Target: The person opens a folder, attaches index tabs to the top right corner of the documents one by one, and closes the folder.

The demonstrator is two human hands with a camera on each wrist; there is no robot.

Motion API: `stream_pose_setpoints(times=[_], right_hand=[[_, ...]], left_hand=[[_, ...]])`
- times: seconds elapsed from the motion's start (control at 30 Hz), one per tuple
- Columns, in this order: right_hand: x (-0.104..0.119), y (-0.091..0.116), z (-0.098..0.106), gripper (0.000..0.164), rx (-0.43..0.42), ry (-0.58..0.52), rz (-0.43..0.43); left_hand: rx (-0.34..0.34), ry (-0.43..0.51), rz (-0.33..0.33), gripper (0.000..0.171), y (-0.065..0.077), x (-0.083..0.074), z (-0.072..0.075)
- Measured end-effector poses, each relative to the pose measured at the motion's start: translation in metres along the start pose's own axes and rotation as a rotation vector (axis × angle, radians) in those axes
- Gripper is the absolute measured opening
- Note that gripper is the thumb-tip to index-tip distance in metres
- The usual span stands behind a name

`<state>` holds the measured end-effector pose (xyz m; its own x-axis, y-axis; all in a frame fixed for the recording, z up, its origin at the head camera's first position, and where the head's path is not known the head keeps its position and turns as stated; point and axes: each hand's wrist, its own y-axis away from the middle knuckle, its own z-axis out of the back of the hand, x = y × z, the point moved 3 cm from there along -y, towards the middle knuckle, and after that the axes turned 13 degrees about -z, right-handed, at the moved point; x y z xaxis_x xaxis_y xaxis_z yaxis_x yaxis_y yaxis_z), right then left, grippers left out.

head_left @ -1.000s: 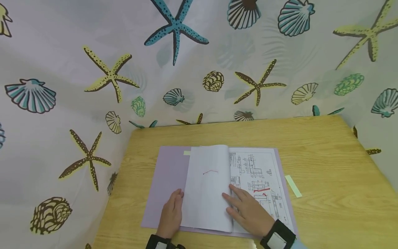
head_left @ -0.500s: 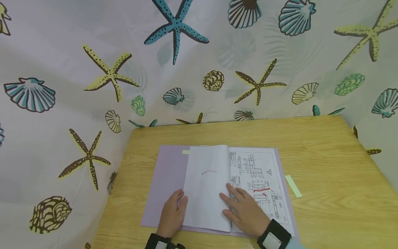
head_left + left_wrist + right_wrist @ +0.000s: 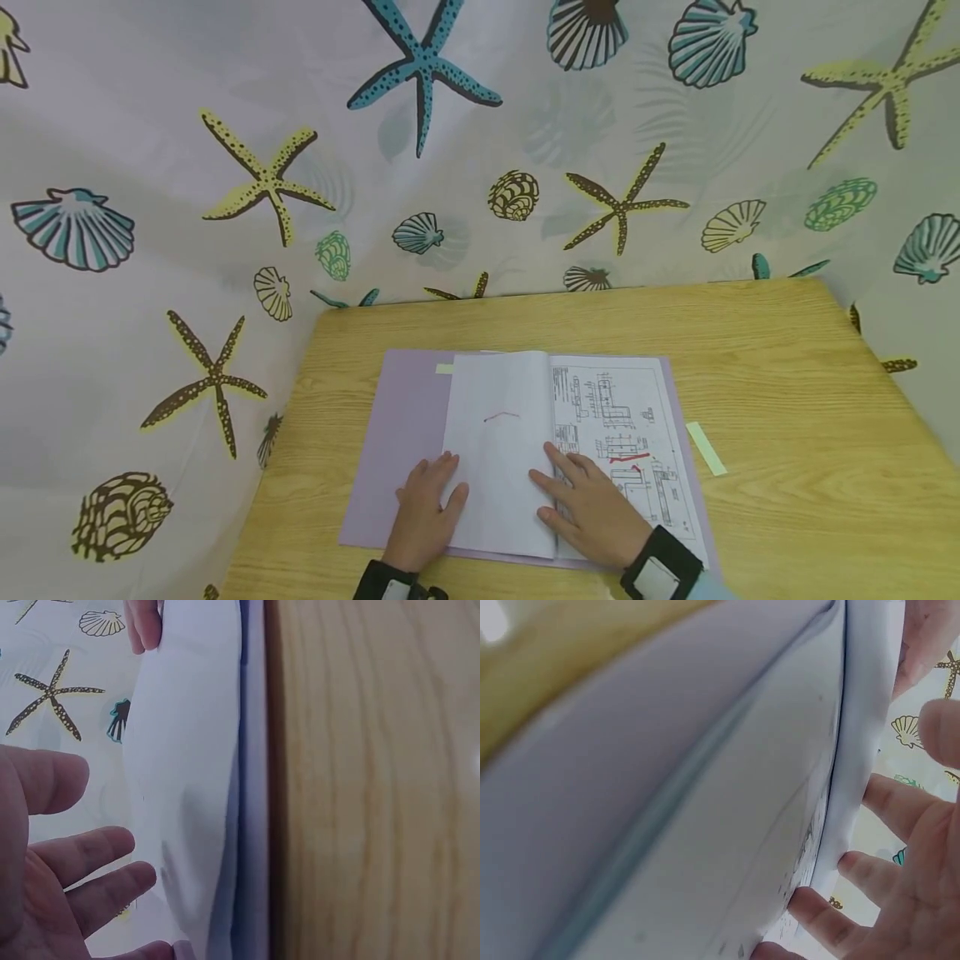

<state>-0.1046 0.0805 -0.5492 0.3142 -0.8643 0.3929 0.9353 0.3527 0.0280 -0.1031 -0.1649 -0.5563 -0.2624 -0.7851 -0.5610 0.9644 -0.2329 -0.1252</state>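
Note:
An open purple folder [image 3: 401, 408] lies on the table with a blank-backed white page [image 3: 498, 483] turned to the left. A thin red mark shows through that page. To its right is a sheet of technical drawings [image 3: 618, 400] with red pen strokes. My left hand [image 3: 426, 510] lies over the page's left edge, its fingers spread. Near the fold, the fingers of my right hand [image 3: 596, 510] are extended and touch the paper. In the left wrist view the page [image 3: 187, 750] bulges slightly above the folder. The right wrist view shows right fingertips touching the paper [image 3: 859, 735].
The wooden table [image 3: 787, 375] extends around the folder. A pale green strip [image 3: 707, 448] lies to the folder's right, and another pale tab [image 3: 444, 368] sits near its top left. A patterned cloth [image 3: 480, 117] with shells and starfish hangs behind and at the sides.
My left hand has shifted rightward from beside the page's edge to over it, with its fingers spreading. My right hand has moved slightly left along the fold. The page's left edge has shifted slightly left.

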Motion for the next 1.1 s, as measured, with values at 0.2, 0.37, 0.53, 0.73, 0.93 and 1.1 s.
stream_pose_setpoints(times=[0.2, 0.37, 0.53, 0.73, 0.93, 1.1], right_hand=[[-0.005, 0.0, -0.002, 0.046, 0.009, -0.019, 0.008], [-0.007, 0.0, -0.002, 0.044, 0.01, -0.043, 0.015], [-0.008, 0.001, -0.002, 0.042, 0.015, -0.065, -0.009], [-0.01, 0.001, -0.003, 0.042, 0.029, -0.099, -0.011], [-0.012, 0.002, -0.004, 0.043, 0.033, -0.128, -0.012], [-0.013, 0.002, -0.004, 0.044, 0.06, -0.152, -0.019]], left_hand=[[0.057, -0.132, -0.103, 0.043, -0.002, -0.001, -0.006], [0.066, -0.209, -0.155, 0.046, -0.002, -0.001, -0.008], [0.048, -0.212, -0.157, 0.041, -0.001, -0.001, -0.008], [0.083, -0.218, -0.117, 0.038, -0.002, 0.0, -0.012], [0.119, -0.243, -0.102, 0.051, -0.001, 0.0, -0.015], [0.124, -0.293, -0.129, 0.059, 0.0, -0.003, -0.016]])
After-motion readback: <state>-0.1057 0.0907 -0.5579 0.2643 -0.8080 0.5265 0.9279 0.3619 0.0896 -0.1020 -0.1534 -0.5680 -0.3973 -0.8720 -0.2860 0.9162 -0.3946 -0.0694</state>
